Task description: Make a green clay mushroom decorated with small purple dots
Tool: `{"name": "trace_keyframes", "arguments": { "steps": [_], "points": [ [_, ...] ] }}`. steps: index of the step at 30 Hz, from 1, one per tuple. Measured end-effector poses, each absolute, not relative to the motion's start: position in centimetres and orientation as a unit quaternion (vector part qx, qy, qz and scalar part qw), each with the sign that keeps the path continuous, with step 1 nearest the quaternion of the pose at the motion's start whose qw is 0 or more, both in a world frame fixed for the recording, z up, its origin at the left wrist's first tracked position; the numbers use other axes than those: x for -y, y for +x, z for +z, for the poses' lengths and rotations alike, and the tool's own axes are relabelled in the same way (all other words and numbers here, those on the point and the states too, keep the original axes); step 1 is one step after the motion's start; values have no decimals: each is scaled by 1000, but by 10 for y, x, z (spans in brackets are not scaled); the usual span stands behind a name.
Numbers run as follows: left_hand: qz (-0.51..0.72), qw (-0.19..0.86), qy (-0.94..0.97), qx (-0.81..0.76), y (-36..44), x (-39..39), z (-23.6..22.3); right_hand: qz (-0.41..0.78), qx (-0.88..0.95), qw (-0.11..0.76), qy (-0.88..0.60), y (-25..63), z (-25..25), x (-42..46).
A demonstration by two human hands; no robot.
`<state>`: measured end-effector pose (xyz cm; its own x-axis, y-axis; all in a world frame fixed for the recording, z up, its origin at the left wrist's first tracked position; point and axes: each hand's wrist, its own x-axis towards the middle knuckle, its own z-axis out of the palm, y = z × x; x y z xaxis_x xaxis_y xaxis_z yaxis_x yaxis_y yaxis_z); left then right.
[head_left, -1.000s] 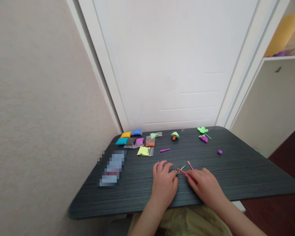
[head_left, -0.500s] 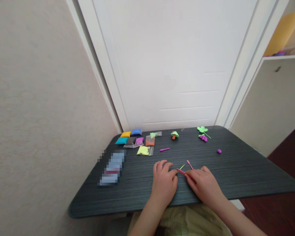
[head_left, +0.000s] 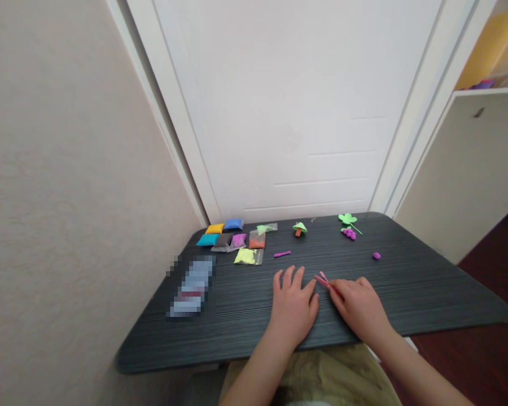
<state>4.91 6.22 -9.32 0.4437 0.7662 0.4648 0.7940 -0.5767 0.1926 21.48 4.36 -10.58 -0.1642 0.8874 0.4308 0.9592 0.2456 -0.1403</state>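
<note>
My left hand (head_left: 294, 310) lies palm down on the dark table (head_left: 237, 327), its fingers spread. Between the thumb and fingers of my right hand (head_left: 358, 307) is a pink clay modelling tool (head_left: 319, 279), its tip close to my left index finger. A second pink tool (head_left: 324, 276) shows just behind it, mostly covered by my right hand. Beyond my left hand lies a purple modelling tool (head_left: 282, 254). The thin yellow-green strip is out of sight; I cannot tell whether it is under my left hand.
Several clay packets, including a yellow-green one (head_left: 245, 256) and a blue one (head_left: 233, 224), lie at the back left. A clay mushroom (head_left: 298, 229), a green clover (head_left: 347, 219), purple grapes (head_left: 350, 233) and a purple ball (head_left: 376, 256) are farther back. A blurred sheet (head_left: 193, 287) lies left.
My left hand has slid right and a little forward, its fingers spreading wider. My right hand has shifted slightly right with the pink tool. The yellow-green strip has gone from view.
</note>
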Motion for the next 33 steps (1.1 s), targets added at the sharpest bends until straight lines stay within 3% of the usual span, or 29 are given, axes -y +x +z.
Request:
{"name": "trace_keyframes", "arguments": {
  "steps": [14,26,33],
  "points": [
    [-224,47,-861,455,49,-64,-98,-102,776,199,-590,209,-103,-48],
    [-248,46,-859,445,48,-63,-99,-86,727,237,-639,219,-103,-49],
    [-259,52,-847,462,47,-65,-103,-85,729,195,-651,216,-108,-53]
  ]
}}
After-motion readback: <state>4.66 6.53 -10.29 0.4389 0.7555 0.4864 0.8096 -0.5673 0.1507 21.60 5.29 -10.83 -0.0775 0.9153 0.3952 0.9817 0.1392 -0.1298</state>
